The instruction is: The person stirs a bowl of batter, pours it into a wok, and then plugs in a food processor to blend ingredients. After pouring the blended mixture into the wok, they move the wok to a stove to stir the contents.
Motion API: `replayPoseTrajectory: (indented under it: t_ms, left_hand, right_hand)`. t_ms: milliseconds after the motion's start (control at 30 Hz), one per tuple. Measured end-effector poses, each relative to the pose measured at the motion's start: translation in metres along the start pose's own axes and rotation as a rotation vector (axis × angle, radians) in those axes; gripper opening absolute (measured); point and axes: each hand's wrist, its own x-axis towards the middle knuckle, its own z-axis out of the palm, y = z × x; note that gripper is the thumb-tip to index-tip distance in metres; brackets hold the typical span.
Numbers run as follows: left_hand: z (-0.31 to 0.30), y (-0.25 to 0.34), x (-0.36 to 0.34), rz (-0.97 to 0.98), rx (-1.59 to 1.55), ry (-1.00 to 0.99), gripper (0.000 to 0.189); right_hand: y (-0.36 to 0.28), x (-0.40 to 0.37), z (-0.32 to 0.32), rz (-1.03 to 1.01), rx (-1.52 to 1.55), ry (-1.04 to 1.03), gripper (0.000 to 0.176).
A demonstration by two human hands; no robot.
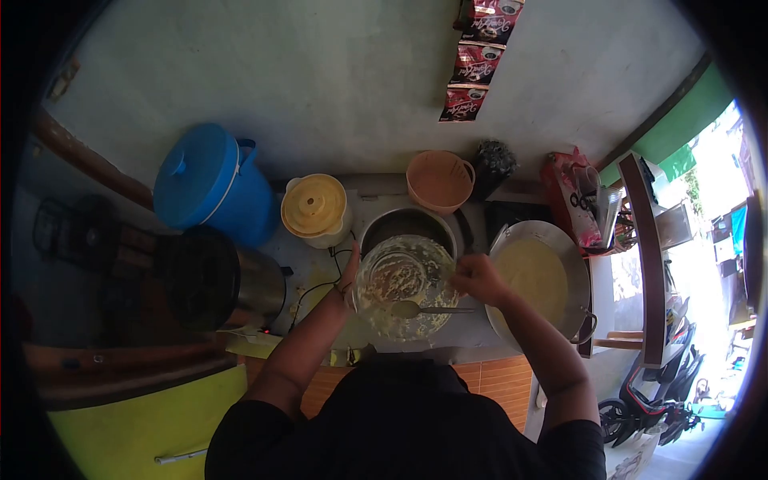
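A clear bowl (pixel 404 276) smeared with pale residue is tilted over the front of a metal pot (pixel 408 220). My left hand (pixel 350 276) is pressed to the bowl's left side, its fingers extended upward and partly hidden. A spoon (pixel 406 309) lies across the lower part of the bowl, its handle pointing right. At the bowl's right rim is my right hand (pixel 474 280), its fingers closed; what they grip is too small to make out. Right of it stands a wide metal pan (pixel 532 280) filled with pale yellow liquid.
Behind the bowl stand a cream lidded container (pixel 314 206) and a pink basket (pixel 440 181). A blue cooler (pixel 212 184) and a dark-lidded metal container (pixel 260 284) are at left. Cables run beside my left hand. A red box (pixel 570 196) stands back right.
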Motion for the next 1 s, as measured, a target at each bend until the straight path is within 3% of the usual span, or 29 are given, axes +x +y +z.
replayPoseTrajectory:
  t_ms: [67, 167, 233, 267, 333, 367, 467, 567, 667, 867, 1000]
  left_hand:
    - [-0.010, 0.019, 0.013, -0.065, 0.001, 0.019, 0.087]
    - [-0.005, 0.037, 0.032, -0.061, 0.169, 0.286, 0.088]
    - [-0.022, 0.050, 0.046, -0.156, 0.118, 0.133, 0.080]
    - [-0.034, 0.053, 0.054, -0.202, 0.090, 0.056, 0.077]
    - [-0.052, 0.051, 0.082, -0.065, 0.530, 0.525, 0.070]
    - [-0.062, 0.047, 0.092, 0.016, 0.748, 0.760, 0.067]
    - [-0.117, 0.041, 0.123, 0.163, 1.488, 0.759, 0.058]
    - [-0.122, 0.027, 0.140, 0.296, 1.768, 0.773, 0.048]
    - [-0.143, 0.026, 0.155, 0.195, 1.620, 0.668, 0.036]
    - [-0.099, 0.027, 0.134, 0.186, 1.975, 0.695, 0.022]
    - [-0.067, 0.035, 0.117, 0.324, 2.021, 0.704, 0.019]
  right_hand:
    - [0.008, -0.005, 0.013, 0.115, 0.155, 0.148, 0.017]
    - [0.030, -0.011, 0.036, 0.235, 0.343, 0.371, 0.015]
    - [0.059, -0.011, 0.053, 0.260, 0.342, 0.465, 0.014]
    - [0.063, -0.016, 0.063, 0.281, 0.495, 0.533, 0.014]
    - [0.042, -0.016, 0.080, 0.310, 0.799, 0.671, 0.015]
    - [0.041, -0.016, 0.082, 0.313, 0.805, 0.690, 0.018]
    - [0.041, -0.016, 0.088, 0.330, 0.887, 0.735, 0.019]
    - [0.046, -0.018, 0.092, 0.377, 0.888, 0.759, 0.019]
    - [0.054, -0.019, 0.098, 0.386, 0.897, 0.778, 0.018]
    - [0.052, -0.021, 0.100, 0.411, 0.884, 0.799, 0.015]
    - [0.053, -0.018, 0.097, 0.399, 0.848, 0.786, 0.015]
